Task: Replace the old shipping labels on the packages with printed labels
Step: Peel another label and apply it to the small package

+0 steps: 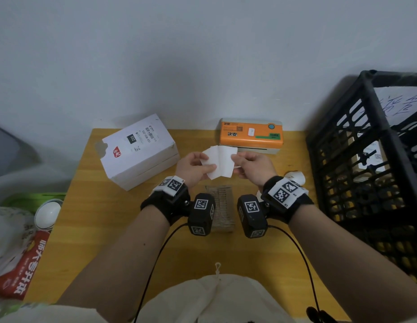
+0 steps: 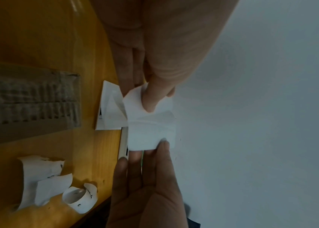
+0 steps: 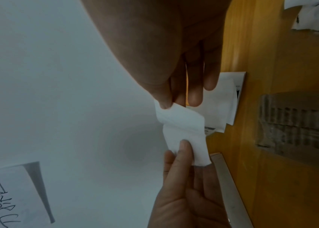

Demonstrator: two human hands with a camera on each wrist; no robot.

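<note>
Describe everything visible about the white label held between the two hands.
The label is thin white paper with rounded corners, its visible faces blank. It looks split into two overlapping sheets, apparently sticker and backing being peeled apart. The left hand pinches one side between thumb and fingers; the right hand pinches the other. It is held above the wooden table, in front of the orange printer, touching only fingers.

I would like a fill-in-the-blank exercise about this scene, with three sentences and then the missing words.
1. Both hands hold one white label above the ____ table.
2. The label printer by the wall has an ____ top.
3. The white box lies beside the ____ hand.

Missing words: wooden; orange; left
</note>
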